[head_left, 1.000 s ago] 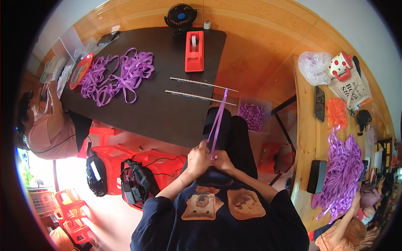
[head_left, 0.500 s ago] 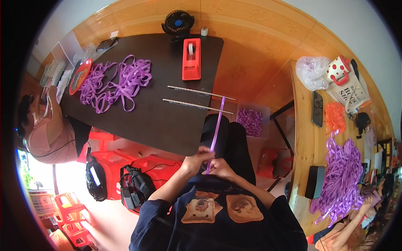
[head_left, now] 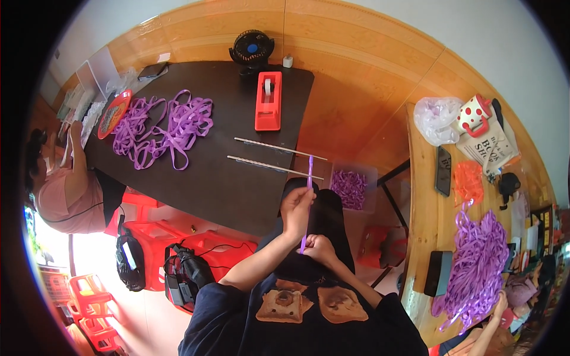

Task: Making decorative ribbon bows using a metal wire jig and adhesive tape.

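Note:
Two slim metal rods like chopsticks, the farther one (head_left: 261,143) and the nearer one (head_left: 255,164), jut past the dark table's (head_left: 225,202) right edge. A narrow purple ribbon (head_left: 310,168) runs from their outer ends down toward my body. My left hand (head_left: 295,210) is closed on it partway up, just short of the rods. Lower down, my right hand (head_left: 319,249) is closed at the ribbon's lower end, near my shirt. Fingers partly cover the ribbon at both grips.
Loose purple ribbon (head_left: 189,127), a red tape dispenser (head_left: 268,115) and a black fan (head_left: 252,48) are on the dark table. A clear box (head_left: 373,193) of purple pieces stands below. The wooden table (head_left: 418,237) holds more ribbon (head_left: 475,267). Other people sit left and right.
My left hand has moved up along the ribbon, away from my body toward the rods. My right hand has shifted slightly right and stays low. The whole view has tilted a little.

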`<move>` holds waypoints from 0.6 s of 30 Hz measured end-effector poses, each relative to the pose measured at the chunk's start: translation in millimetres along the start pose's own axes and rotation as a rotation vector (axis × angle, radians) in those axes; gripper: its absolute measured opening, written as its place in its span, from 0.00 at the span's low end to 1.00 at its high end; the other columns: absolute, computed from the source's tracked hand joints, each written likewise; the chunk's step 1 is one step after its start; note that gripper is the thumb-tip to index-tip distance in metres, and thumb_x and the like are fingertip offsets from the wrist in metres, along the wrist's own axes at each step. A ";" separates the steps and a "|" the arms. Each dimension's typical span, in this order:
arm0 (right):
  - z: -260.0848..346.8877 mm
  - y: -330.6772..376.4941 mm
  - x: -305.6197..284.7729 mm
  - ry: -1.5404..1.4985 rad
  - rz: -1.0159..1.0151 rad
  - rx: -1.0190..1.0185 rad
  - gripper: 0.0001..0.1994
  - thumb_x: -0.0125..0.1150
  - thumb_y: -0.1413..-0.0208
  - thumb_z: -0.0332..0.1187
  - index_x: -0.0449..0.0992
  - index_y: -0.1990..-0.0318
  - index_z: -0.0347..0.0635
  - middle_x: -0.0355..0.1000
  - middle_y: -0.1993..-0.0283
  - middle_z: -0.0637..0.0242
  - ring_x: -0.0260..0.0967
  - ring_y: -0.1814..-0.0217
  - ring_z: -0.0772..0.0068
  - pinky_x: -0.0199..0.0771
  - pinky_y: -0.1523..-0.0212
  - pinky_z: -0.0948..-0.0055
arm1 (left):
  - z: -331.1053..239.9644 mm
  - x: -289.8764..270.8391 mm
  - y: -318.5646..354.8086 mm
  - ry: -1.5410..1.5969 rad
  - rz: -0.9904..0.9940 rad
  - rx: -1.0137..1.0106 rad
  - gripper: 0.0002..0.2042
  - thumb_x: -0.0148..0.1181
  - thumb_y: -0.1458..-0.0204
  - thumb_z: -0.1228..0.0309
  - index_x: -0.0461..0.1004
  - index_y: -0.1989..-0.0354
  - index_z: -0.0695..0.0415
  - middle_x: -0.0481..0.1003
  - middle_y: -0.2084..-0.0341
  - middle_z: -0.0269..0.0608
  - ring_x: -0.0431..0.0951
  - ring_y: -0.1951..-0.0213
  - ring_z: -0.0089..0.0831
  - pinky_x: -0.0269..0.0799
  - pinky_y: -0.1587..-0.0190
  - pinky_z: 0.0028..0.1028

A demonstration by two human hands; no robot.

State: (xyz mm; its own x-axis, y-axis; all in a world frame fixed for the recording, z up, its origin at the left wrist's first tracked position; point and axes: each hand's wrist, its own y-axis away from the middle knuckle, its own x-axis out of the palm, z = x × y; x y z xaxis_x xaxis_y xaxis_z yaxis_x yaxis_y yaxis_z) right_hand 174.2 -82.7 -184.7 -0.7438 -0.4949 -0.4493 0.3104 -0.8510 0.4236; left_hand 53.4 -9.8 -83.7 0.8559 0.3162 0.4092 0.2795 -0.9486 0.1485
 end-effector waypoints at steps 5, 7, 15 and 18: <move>18.0 1.7 -11.5 0.148 -0.051 -0.014 0.13 0.69 0.63 0.40 0.74 0.76 0.42 0.74 0.75 0.57 0.73 0.70 0.54 0.70 0.69 0.58 | 3.3 11.9 -26.3 0.076 -0.034 0.083 0.03 0.57 0.44 0.74 0.75 0.66 0.60 0.76 0.74 0.33 0.72 0.72 0.17 0.67 0.66 0.17; 21.6 3.6 -20.5 0.501 -0.247 -0.033 0.12 0.67 0.61 0.38 0.74 0.72 0.42 0.74 0.72 0.54 0.73 0.67 0.50 0.72 0.66 0.54 | 2.0 15.0 -30.2 0.127 -0.030 0.059 0.03 0.57 0.44 0.74 0.75 0.66 0.60 0.76 0.73 0.34 0.72 0.73 0.17 0.66 0.71 0.16; -45.4 -0.9 -72.1 0.126 -0.397 0.017 0.13 0.74 0.64 0.33 0.73 0.75 0.41 0.72 0.78 0.64 0.70 0.76 0.67 0.68 0.73 0.67 | -9.8 26.4 -27.2 0.296 0.062 -0.059 0.04 0.59 0.46 0.75 0.75 0.67 0.62 0.77 0.75 0.39 0.75 0.76 0.21 0.69 0.76 0.20; -74.6 -2.8 -92.1 -0.281 -0.230 0.009 0.15 0.73 0.61 0.27 0.75 0.65 0.36 0.72 0.73 0.71 0.67 0.72 0.80 0.68 0.71 0.76 | -14.5 19.0 -16.7 0.163 0.270 -0.236 0.04 0.60 0.47 0.74 0.76 0.68 0.62 0.77 0.76 0.38 0.76 0.76 0.22 0.69 0.77 0.18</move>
State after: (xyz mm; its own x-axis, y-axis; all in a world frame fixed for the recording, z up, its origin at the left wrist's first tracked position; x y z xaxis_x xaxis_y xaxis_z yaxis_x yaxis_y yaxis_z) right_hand 285.9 -47.8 -203.2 -0.9274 -0.2223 -0.3008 0.1118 -0.9322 0.3442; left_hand 58.6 12.2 -65.4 0.7992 0.0717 0.5968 -0.0701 -0.9749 0.2111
